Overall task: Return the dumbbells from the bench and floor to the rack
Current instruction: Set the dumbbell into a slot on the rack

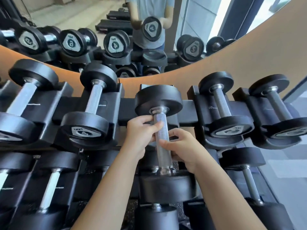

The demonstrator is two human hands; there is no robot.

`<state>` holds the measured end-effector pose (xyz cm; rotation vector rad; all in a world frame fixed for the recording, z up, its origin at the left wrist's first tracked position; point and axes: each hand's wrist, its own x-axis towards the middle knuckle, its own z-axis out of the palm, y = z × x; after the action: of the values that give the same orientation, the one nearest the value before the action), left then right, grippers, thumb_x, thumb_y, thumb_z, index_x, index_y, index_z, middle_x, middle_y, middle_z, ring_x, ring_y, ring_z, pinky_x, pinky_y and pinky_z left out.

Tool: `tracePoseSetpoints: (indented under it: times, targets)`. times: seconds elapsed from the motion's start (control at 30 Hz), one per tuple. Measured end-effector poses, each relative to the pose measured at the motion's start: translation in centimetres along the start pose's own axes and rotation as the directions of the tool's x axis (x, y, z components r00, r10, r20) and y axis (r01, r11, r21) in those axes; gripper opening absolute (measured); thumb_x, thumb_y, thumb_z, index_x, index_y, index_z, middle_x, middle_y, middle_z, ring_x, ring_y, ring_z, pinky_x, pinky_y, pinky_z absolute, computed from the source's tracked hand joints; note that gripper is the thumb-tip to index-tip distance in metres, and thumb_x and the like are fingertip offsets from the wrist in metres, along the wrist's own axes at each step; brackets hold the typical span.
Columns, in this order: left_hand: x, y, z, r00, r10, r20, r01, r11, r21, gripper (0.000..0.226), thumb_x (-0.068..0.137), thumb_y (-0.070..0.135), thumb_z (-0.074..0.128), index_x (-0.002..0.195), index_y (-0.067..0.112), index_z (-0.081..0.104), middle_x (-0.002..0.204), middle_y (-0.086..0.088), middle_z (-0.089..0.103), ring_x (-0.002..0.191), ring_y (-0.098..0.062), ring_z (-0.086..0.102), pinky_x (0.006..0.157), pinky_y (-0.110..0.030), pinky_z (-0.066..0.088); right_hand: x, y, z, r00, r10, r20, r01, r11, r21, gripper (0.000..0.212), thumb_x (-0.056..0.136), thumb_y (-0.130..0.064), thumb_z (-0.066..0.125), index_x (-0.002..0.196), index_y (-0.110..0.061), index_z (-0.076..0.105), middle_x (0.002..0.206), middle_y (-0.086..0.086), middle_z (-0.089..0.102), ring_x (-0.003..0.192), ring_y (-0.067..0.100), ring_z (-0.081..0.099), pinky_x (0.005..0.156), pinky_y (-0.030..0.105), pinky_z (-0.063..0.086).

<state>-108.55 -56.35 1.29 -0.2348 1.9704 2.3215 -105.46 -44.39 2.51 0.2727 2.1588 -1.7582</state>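
A black dumbbell [160, 136] with a knurled steel handle hangs in both my hands over an empty cradle [126, 112] in the top row of the rack. Its far head [158, 99] is above the cradle's back and its near head [166, 186] points toward me. My left hand [141, 131] grips the handle near the far head. My right hand [182, 146] grips the handle lower down, closer to the near head.
Other dumbbells fill the rack: a 4 kg one [90, 107] to the left, a 2 kg one [224, 110] to the right, more in the lower row [49, 185]. A mirror [99, 22] behind the rack reflects the dumbbells and a person's torso.
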Motion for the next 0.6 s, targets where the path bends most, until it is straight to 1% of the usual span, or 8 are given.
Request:
tracePoseSetpoints:
  times: [0.1,0.17,0.23,0.33,0.4,0.47,0.53,0.6]
  targets:
    - [1.9,0.6,0.1,0.999,0.029,0.016,-0.030,0.999,0.041,0.029,0.077,-0.002,0.064,0.064,0.023,0.069,0.057,-0.001,0.070,0.056,-0.015,0.069,0.047,-0.022,0.054,2.1,-0.7,-0.3,1.000,0.001,0.009,-0.001,0.999,0.036,0.010,0.082,-0.010,0.063,0.089,-0.010,0.056,0.107,0.027,0.064,0.081,0.028,0.059,0.069,0.037,0.045]
    - [3.4,0.7,0.2,0.999,0.041,0.015,-0.042,0.997,0.064,0.023,0.078,-0.003,0.063,0.073,0.019,0.069,0.063,-0.002,0.071,0.058,-0.015,0.069,0.051,-0.024,0.056,3.6,-0.9,-0.3,1.000,0.004,0.004,-0.005,0.999,0.046,0.014,0.083,-0.010,0.062,0.095,-0.007,0.055,0.109,0.030,0.062,0.082,0.029,0.060,0.071,0.042,0.048]
    - [4.8,0.8,0.4,0.999,0.043,0.009,-0.044,0.996,0.079,0.020,0.079,-0.002,0.062,0.081,0.016,0.070,0.070,-0.003,0.071,0.064,-0.017,0.069,0.058,-0.027,0.058,5.1,-1.2,-0.3,1.000,0.006,-0.001,-0.006,0.998,0.065,0.012,0.084,-0.009,0.061,0.094,-0.008,0.055,0.109,0.029,0.063,0.081,0.030,0.060,0.072,0.043,0.051]
    - [6.9,0.5,0.4,0.999,0.038,-0.017,-0.037,0.996,0.077,0.021,0.079,0.000,0.062,0.088,0.017,0.070,0.074,0.000,0.072,0.076,-0.021,0.070,0.072,-0.036,0.058,7.3,-1.7,-0.1,1.000,0.003,-0.010,-0.002,0.998,0.069,0.011,0.085,-0.011,0.061,0.093,-0.010,0.053,0.099,0.020,0.064,0.070,0.026,0.059,0.065,0.035,0.050]
    - [8.4,0.4,0.5,0.998,0.038,-0.044,-0.035,0.997,0.065,0.022,0.079,0.000,0.063,0.096,0.013,0.069,0.077,0.000,0.072,0.081,-0.023,0.069,0.077,-0.037,0.056,8.8,-2.0,0.0,1.000,0.007,-0.015,-0.005,0.997,0.077,0.014,0.085,-0.012,0.060,0.096,-0.009,0.052,0.093,0.016,0.061,0.071,0.025,0.058,0.068,0.038,0.050]
    - [9.7,0.3,0.5,0.997,0.029,-0.068,-0.025,0.998,0.056,0.027,0.078,0.000,0.064,0.104,0.009,0.066,0.080,0.000,0.071,0.084,-0.024,0.069,0.079,-0.038,0.056,10.1,-2.3,0.1,1.000,0.014,-0.016,-0.012,0.996,0.086,0.018,0.086,-0.013,0.060,0.101,-0.008,0.052,0.093,0.016,0.060,0.073,0.026,0.058,0.071,0.039,0.050]
    - [10.9,0.0,0.5,0.996,0.026,-0.079,-0.022,0.998,0.051,0.025,0.077,0.000,0.065,0.098,0.011,0.069,0.075,0.002,0.071,0.083,-0.024,0.069,0.077,-0.037,0.057,11.2,-2.3,0.1,1.000,0.017,-0.019,-0.016,0.996,0.083,0.019,0.086,-0.014,0.060,0.102,-0.009,0.051,0.097,0.018,0.062,0.074,0.026,0.059,0.072,0.040,0.050]
    - [12.0,-0.2,0.4,0.997,0.022,-0.075,-0.018,0.999,0.050,0.023,0.076,0.001,0.066,0.081,0.022,0.071,0.066,0.008,0.072,0.079,-0.020,0.070,0.070,-0.031,0.059,12.1,-2.3,0.0,1.000,0.023,-0.020,-0.022,0.997,0.077,0.020,0.085,-0.015,0.061,0.102,-0.009,0.053,0.103,0.021,0.065,0.079,0.029,0.062,0.077,0.045,0.053]
